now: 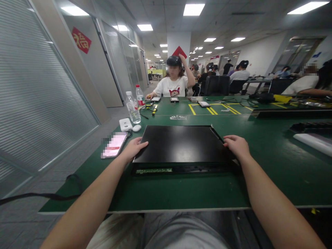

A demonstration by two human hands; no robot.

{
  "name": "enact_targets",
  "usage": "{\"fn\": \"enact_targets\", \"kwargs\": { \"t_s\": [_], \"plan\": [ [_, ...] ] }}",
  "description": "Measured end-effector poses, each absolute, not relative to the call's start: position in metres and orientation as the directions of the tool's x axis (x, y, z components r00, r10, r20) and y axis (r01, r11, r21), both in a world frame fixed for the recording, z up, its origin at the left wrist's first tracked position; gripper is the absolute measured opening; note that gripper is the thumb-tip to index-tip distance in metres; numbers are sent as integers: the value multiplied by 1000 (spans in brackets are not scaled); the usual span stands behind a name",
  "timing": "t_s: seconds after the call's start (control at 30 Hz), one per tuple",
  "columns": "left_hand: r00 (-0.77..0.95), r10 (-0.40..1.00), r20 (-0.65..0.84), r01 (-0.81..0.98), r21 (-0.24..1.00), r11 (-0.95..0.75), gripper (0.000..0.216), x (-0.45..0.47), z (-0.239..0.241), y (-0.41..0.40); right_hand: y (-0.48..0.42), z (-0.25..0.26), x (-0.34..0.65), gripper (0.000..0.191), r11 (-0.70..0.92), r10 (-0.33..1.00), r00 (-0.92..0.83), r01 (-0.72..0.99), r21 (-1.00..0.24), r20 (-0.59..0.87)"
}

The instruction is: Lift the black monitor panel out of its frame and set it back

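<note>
A flat black display panel (181,143) lies in front of me, over a black frame (194,169) whose near edge carries a green circuit strip (154,171). My left hand (135,148) grips the panel's left edge, thumb on top and the other fingers out of sight beneath. On the opposite side, my right hand (237,145) has its fingers closed at the right edge, by a thin raised rim of the frame. Whether the right fingers pinch the panel alone or the rim too, I cannot tell.
Left of the panel are a phone (115,144), a white case (126,125), a white mouse-like object (136,128) and a water bottle (132,108). Long black bars (293,113) and a white roll (315,143) lie at right. A person (174,81) sits across the green table (275,180).
</note>
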State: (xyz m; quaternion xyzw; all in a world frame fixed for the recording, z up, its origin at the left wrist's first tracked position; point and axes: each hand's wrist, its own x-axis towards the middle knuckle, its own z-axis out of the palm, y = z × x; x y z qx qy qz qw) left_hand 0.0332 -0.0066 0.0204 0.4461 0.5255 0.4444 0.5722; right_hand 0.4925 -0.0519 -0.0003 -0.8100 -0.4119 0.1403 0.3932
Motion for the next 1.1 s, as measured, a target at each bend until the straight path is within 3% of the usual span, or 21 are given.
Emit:
{"fn": "enact_targets", "kwargs": {
  "t_s": [0.5,1.1],
  "plan": [
    [98,963,-252,-146,953,264,51,26,22,-4,-51,-3,496,29,-336,781,605,617,-712,156],
    [39,970,-239,-48,969,241,66,27,18,-3,-51,-6,491,32,-368,797,559,751,-549,231]
  ]
}}
